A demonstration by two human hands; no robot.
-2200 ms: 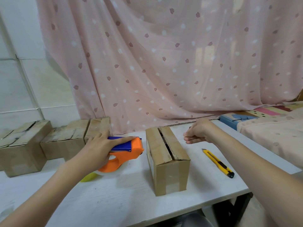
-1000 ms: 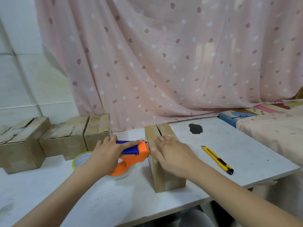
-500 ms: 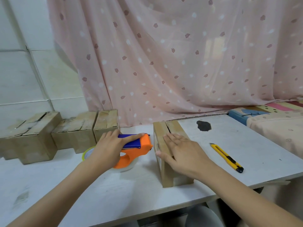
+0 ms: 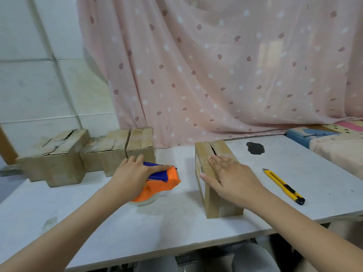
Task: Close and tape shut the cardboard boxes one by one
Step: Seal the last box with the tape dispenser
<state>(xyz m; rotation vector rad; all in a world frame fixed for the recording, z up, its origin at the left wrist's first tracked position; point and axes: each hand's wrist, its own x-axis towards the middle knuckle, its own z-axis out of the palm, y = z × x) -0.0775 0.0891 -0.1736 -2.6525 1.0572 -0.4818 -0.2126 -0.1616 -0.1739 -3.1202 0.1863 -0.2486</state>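
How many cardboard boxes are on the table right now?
4. One box lies under the right hand at centre. Three sit in a row at the back left: far-left box, middle box, right box. None seems hidden.

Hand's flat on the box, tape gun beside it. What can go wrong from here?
1. The flaps of the box still show a gap at the far end of the seam; tape may bridge it with the flaps apart.
2. The right hand covers the near seam, in the way of the tape dispenser that the left hand grips.
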